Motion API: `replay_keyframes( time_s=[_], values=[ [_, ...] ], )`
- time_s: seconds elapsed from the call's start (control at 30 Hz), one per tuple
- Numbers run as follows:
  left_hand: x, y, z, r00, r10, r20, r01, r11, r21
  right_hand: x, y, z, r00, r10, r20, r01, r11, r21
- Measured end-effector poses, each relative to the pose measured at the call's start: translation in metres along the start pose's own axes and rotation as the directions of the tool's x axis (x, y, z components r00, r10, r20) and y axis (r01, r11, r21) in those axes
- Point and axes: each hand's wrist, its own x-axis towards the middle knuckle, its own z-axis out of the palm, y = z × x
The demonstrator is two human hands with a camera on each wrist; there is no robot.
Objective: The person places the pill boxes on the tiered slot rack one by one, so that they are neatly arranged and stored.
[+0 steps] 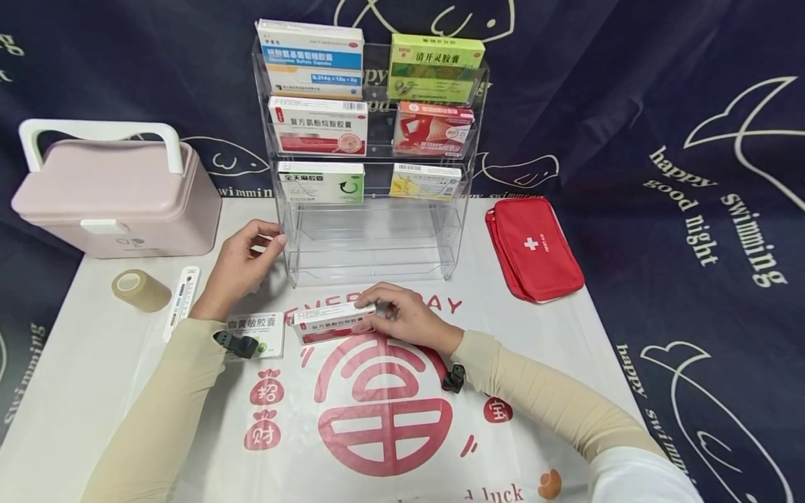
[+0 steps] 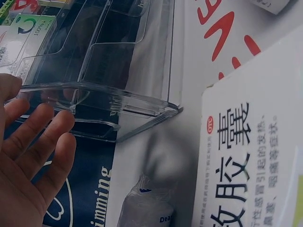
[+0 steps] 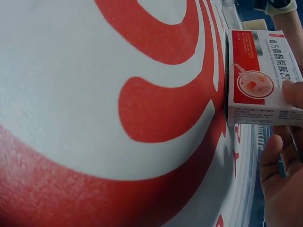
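Observation:
My right hand (image 1: 409, 318) pinches a red-and-white medicine box (image 1: 333, 323) by its right end, thumb on the near face. The box stands on its long edge at the tabletop, and its printed face shows in the right wrist view (image 3: 258, 75). At the lower left side of the clear display rack (image 1: 371, 262) is my left hand (image 1: 242, 262), fingers loosely bent with the tips right at the rack's side panel. A white-and-green medicine box (image 1: 267, 335) lies flat, partly hidden under my left wrist.
Several medicine boxes stand in the rack's upper tiers, among them a green box (image 1: 434, 70). Left are a pink case (image 1: 126, 195), a tan bandage roll (image 1: 143, 290) and a white thermometer pack (image 1: 182, 300). A red first-aid pouch (image 1: 534, 248) lies right.

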Motion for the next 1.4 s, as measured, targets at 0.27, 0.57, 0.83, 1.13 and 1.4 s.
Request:
replay_keyframes(
  time_s=[0.27,0.57,0.83,1.13,1.4],
  values=[
    [0.000,-0.001,0.000,1.000,-0.003,0.001,0.003,1.000,0.005,0.003,0.000,-0.003,1.000,-0.004,-0.019,0.005,1.000,0.023],
    [0.000,0.001,-0.002,1.000,-0.010,-0.003,0.010,1.000,-0.001,0.024,-0.017,-0.031,0.990,0.018,-0.137,-0.016,1.000,0.012],
    [0.000,0.002,-0.001,1.000,-0.007,0.000,0.007,1.000,-0.008,0.058,-0.037,-0.063,0.969,-0.029,-0.245,0.015,0.998,-0.057],
    [-0.001,0.003,-0.002,1.000,0.004,0.005,-0.004,1.000,0.001,0.096,-0.042,-0.085,0.951,-0.040,-0.307,0.013,0.996,-0.091],
    [-0.001,0.000,-0.002,1.000,-0.004,0.011,0.004,1.000,0.008,0.113,-0.009,-0.086,0.961,-0.052,-0.271,0.018,0.992,-0.126]
  ],
)
